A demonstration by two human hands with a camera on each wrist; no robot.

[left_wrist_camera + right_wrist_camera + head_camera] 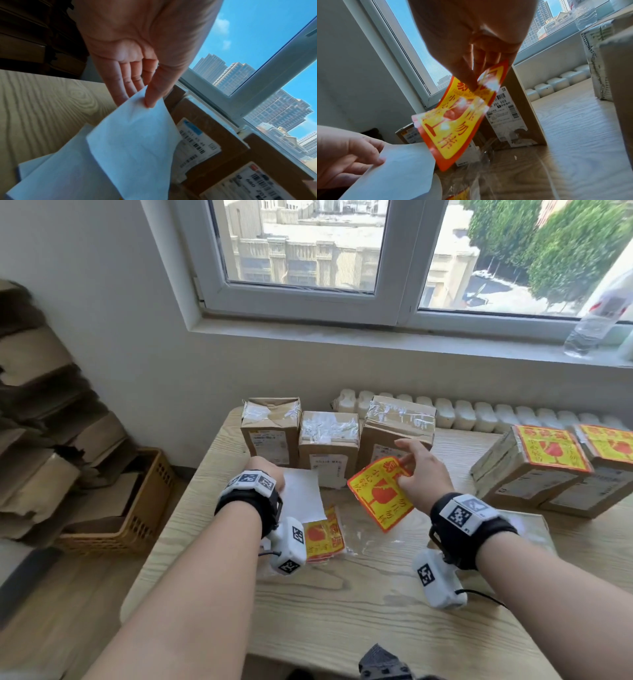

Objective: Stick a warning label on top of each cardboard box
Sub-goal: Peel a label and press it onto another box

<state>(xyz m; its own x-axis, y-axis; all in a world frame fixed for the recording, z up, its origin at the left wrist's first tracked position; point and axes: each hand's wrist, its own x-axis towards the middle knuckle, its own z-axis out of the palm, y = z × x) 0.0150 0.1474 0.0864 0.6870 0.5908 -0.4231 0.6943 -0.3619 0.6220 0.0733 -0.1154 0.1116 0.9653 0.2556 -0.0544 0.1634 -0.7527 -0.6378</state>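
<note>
Three taped cardboard boxes stand unlabelled at the table's back: left box (pixel 270 429), middle box (pixel 329 436), right box (pixel 397 426). Two more boxes (pixel 534 467) at the far right carry yellow-and-red warning labels on top. My right hand (pixel 421 470) pinches a peeled warning label (pixel 380 494) by its upper edge, hanging in the air in front of the right box; in the right wrist view the label (pixel 458 121) dangles below my fingertips. My left hand (pixel 267 474) pinches a white backing sheet (pixel 303 496), seen in the left wrist view as a sheet (pixel 133 142) held between thumb and fingers.
More warning labels (pixel 323 535) lie in a clear plastic sleeve on the wooden table (pixel 342 604). A woven basket (pixel 137 508) with cardboard stands on the floor at left. A radiator (pixel 479 416) runs behind the table and a plastic bottle (pixel 596 320) stands on the windowsill.
</note>
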